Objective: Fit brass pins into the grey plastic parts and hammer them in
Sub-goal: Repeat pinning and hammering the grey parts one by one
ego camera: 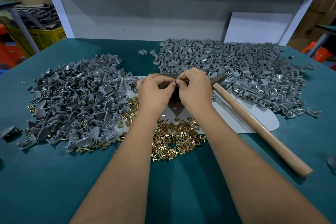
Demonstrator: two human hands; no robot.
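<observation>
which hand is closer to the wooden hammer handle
Right. The right hand sits just beside the hammer handle, near its head end, pinching a small grey part. The left hand pinches the same part from the far side, farther from the handle.

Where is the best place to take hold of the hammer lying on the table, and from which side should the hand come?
Probably grip the hammer by the bare wooden handle near its free end, coming from above on the right. That end points toward the person and lies clear of the piles.
</observation>
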